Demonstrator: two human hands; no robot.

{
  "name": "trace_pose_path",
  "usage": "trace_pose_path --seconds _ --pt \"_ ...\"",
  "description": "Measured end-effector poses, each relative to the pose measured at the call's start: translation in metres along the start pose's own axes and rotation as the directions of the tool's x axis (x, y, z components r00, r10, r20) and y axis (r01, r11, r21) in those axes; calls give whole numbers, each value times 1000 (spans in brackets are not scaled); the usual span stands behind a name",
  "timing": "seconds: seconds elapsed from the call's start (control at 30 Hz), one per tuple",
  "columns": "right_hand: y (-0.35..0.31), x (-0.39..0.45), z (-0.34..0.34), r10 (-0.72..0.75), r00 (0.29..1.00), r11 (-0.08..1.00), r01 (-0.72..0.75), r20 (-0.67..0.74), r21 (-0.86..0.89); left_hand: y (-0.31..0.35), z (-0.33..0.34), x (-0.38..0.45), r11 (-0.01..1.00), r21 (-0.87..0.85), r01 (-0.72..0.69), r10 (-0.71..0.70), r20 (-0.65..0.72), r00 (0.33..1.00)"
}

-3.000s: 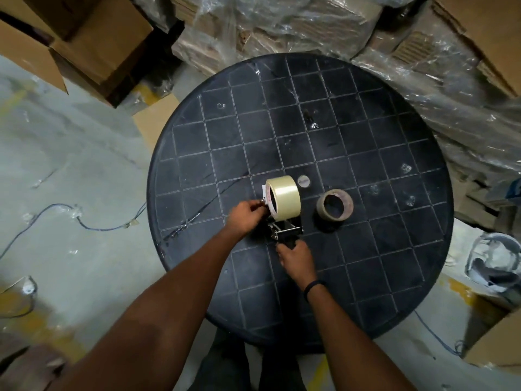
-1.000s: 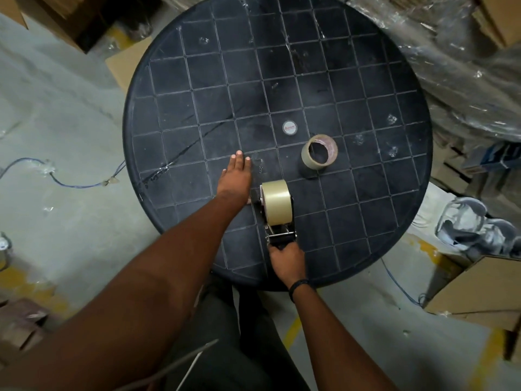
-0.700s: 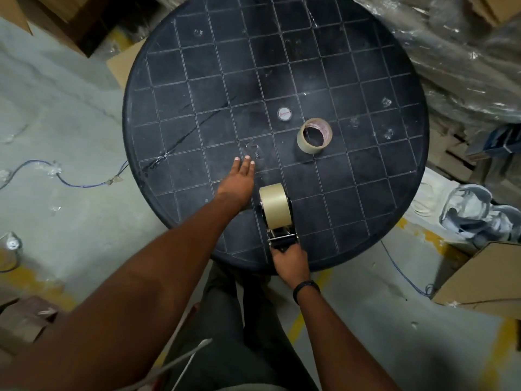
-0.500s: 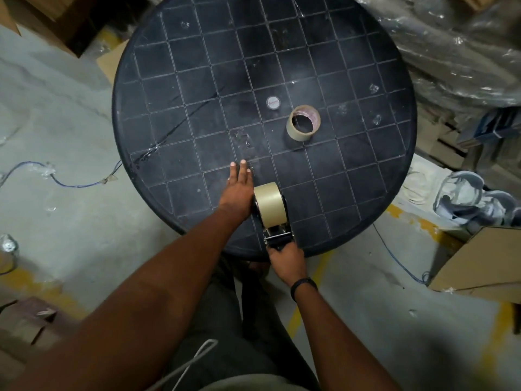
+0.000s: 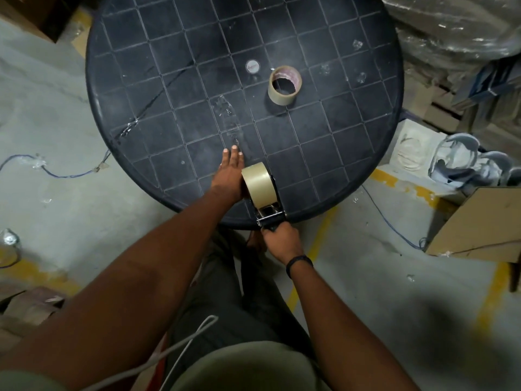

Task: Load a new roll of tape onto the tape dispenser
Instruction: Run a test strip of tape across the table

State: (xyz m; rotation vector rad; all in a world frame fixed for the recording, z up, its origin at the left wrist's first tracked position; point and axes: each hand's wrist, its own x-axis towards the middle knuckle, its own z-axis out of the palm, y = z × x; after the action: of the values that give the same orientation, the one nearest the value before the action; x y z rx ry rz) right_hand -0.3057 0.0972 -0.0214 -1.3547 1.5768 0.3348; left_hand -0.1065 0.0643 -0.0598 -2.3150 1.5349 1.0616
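The tape dispenser [image 5: 270, 213] lies at the near edge of the round black table [image 5: 158, 88], with a full cream tape roll [image 5: 259, 184] mounted on it. My right hand [image 5: 280, 240] grips the dispenser's handle just past the table edge. My left hand [image 5: 229, 176] lies flat on the table with fingers straight, its side against the roll's left face. A strip of clear tape [image 5: 229, 119] runs along the table beyond my left fingers. An almost used-up tape roll [image 5: 284, 85] stands farther back.
A small round white cap [image 5: 252, 66] lies beside the used-up roll. Plastic-wrapped bundles [image 5: 456, 26] crowd the table's right side. Cardboard boxes [image 5: 479, 221] and a blue cable [image 5: 392, 230] lie on the floor at right. Another cable [image 5: 56, 173] trails at left.
The dispenser with its roll has been drawn back from mid-table to the near edge, laying clear tape on the table. My left hand followed it back, flat beside the roll.
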Motion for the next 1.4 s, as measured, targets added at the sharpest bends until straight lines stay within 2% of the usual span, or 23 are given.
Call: trace_pose_path --seconds 0.2,0.33,0.4,0.8,1.4 --pt "17 1 7 26 999 1000 -26 27 -17 6 6 -13 999 38 -14 14 3 1000" --pt "34 -1 8 58 998 998 -57 38 -28 7 28 -22 999 -25 -24 23 -31 999" --pt "31 -11 4 61 998 998 -60 31 -18 7 38 -26 1000 -2 -23 23 -42 999" --pt "44 -36 0 55 998 998 -55 24 2 23 69 -74 995 -47 -89 88 -25 996" --pt "99 -63 10 27 1000 997 -28 13 67 42 71 -76 995 103 8 -14 59 998"
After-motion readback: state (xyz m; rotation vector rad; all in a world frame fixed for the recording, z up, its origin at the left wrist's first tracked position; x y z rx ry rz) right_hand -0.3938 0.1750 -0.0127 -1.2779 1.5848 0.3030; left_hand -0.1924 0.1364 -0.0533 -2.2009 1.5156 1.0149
